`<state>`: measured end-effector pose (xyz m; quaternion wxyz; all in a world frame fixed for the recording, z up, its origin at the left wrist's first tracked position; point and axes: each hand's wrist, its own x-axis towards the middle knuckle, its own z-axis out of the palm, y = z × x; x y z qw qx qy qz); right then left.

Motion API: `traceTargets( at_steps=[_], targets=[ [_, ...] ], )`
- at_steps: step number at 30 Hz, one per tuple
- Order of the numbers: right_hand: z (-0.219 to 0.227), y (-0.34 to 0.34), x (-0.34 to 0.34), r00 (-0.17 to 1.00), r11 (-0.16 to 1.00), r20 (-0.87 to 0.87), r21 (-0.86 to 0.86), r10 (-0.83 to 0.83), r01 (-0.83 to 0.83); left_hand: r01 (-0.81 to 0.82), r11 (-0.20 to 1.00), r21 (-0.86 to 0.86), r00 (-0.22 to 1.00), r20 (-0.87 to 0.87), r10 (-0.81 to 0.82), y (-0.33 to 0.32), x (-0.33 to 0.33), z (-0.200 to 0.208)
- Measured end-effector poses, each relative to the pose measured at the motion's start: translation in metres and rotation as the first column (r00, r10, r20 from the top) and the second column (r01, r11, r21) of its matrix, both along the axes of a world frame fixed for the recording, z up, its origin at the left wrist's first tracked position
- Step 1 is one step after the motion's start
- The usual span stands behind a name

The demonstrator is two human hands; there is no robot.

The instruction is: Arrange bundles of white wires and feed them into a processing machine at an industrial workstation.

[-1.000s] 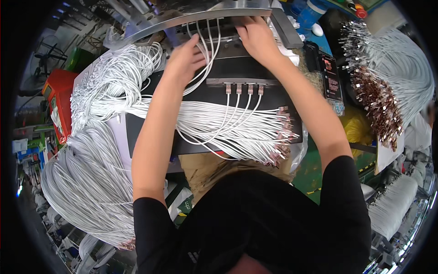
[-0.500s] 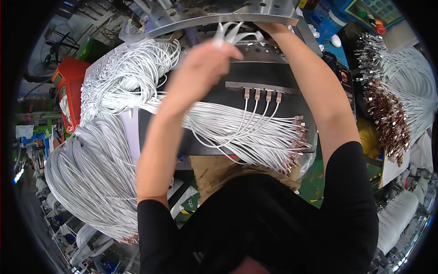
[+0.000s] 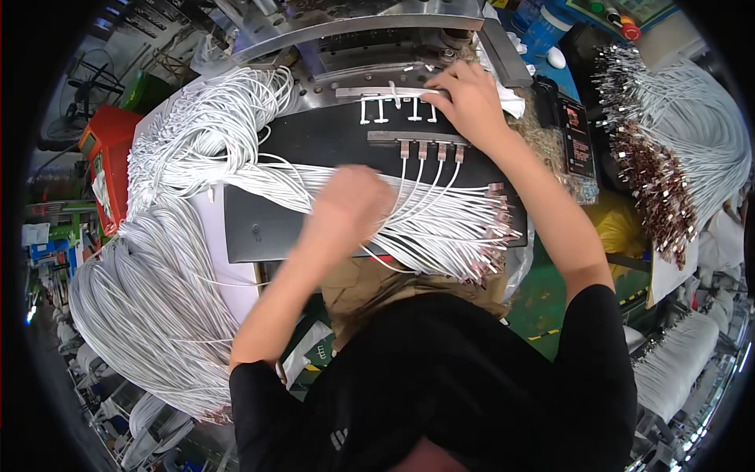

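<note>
My left hand (image 3: pixel 354 206), smeared by motion, is over the bundle of white cables (image 3: pixel 299 185) on a black board. Its fingers cannot be made out. My right hand (image 3: pixel 470 102) is at the back edge of the board, thumb and fingers closed on the right end of a metal bar (image 3: pixel 354 93). White plastic T-shaped pieces (image 3: pixel 381 110) hang from this bar. Just in front lies a second metal bar (image 3: pixel 385 137), with several cable connectors (image 3: pixel 423 149) set along it. More copper-coloured connector ends (image 3: pixel 495 228) fan out at the bundle's right.
A perforated metal machine frame (image 3: pixel 354 35) spans the back. Coiled white cables (image 3: pixel 212 118) and a large hank (image 3: pixel 149 307) lie at the left, by a red bin (image 3: pixel 110 153). More cables (image 3: pixel 692 126) lie at the right, near a yellow bag (image 3: pixel 617 228).
My left hand has come down from the white plastic pieces to the cable bundle. My right hand has come out from under the machine frame to the bar, now on the board's back edge.
</note>
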<state>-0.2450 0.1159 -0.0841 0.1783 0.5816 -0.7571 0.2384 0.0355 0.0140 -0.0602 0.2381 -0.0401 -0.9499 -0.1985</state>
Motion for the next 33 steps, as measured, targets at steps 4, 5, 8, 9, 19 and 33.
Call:
traceTargets(
  at_steps=[4, 5, 8, 9, 19, 33],
  targets=[
    [0.027, 0.049, 0.023, 0.895, 0.987, 0.436, 0.081, 0.092, -0.141, -0.018, 0.999, 0.040, 0.999, -0.048, 0.020, 0.043, -0.012, -0.015],
    [0.028, 0.061, 0.027, 0.907, 0.969, 0.416, 0.187, 0.072, -0.163, -0.039, 0.999, 0.024, 0.998, -0.039, 0.039, 0.045, -0.012, -0.015],
    [0.028, 0.073, 0.028, 0.933, 0.903, 0.360, 0.389, 0.033, -0.182, -0.063, 0.998, 0.018, 0.998, -0.015, 0.063, 0.050, -0.021, -0.014],
    [0.024, 0.069, 0.027, 0.910, 0.929, 0.411, 0.311, 0.058, -0.200, -0.073, 0.997, 0.024, 0.997, 0.006, 0.073, 0.051, -0.025, -0.014],
    [0.000, -0.084, -0.037, 0.924, 0.978, 0.362, -0.204, 0.125, -0.053, -0.335, 0.934, -0.123, 0.941, -0.001, 0.337, -0.008, -0.055, 0.002],
    [-0.029, -0.170, -0.106, 0.870, 0.906, 0.284, -0.256, 0.404, -0.337, -0.438, 0.897, -0.054, 0.875, 0.205, 0.439, -0.130, -0.160, -0.007]
  ],
)
